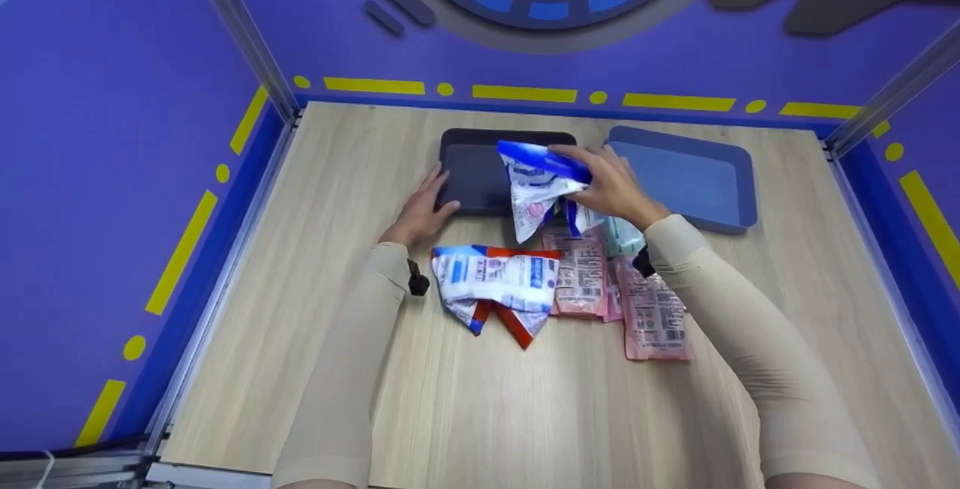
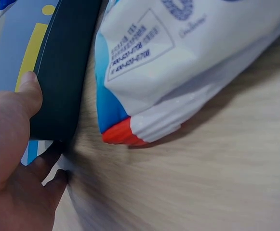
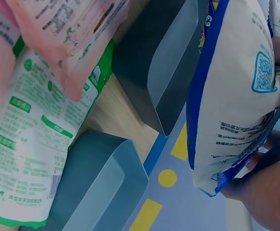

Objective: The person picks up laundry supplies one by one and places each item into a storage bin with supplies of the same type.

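In the head view, my right hand (image 1: 613, 185) grips a white plastic bag with blue edges (image 1: 531, 189) over the right part of a black tray (image 1: 472, 174). The bag (image 3: 236, 101) hangs tilted beside my fingers in the right wrist view. My left hand (image 1: 421, 210) holds the tray's near-left corner, with the thumb (image 2: 30, 94) against the dark wall and the other fingers round the corner. Just in front of that tray lies a white bag with red and blue edges (image 1: 495, 279), seen close up in the left wrist view.
A grey-blue tray (image 1: 682, 181) stands to the right of the black one. Several pink packets (image 1: 656, 316) lie in front of the trays, beside a white-and-green packet (image 3: 31, 144) partly under my right arm. Purple panels (image 1: 112, 174) wall in the wooden table (image 1: 480, 414).
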`<act>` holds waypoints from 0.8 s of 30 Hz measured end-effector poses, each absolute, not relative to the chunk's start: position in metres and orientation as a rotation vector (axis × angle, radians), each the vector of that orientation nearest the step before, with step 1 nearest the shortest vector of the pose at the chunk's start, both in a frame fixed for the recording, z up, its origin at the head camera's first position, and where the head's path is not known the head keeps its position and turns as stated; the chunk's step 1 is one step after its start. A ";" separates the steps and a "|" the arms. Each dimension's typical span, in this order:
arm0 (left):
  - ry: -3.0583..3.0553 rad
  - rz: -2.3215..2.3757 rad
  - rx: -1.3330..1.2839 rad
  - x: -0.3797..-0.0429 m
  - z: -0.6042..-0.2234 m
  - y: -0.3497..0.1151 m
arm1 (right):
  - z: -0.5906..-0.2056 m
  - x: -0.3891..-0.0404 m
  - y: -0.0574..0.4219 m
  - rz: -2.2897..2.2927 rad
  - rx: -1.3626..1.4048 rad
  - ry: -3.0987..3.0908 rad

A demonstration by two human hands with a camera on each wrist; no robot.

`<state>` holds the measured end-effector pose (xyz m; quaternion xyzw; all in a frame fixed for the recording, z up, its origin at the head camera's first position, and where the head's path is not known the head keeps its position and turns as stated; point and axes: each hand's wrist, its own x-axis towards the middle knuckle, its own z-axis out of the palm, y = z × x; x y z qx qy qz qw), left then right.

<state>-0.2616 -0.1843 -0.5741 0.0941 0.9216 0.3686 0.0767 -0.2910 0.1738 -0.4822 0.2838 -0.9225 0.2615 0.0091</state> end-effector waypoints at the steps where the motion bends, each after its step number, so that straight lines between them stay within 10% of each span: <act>1: 2.760 1.109 0.281 -0.261 -0.574 -0.184 | -0.482 -0.292 0.173 0.814 0.887 -2.881; 24: 2.749 1.121 0.230 -0.262 -0.573 -0.183 | -0.488 -0.333 0.131 0.751 0.859 -2.894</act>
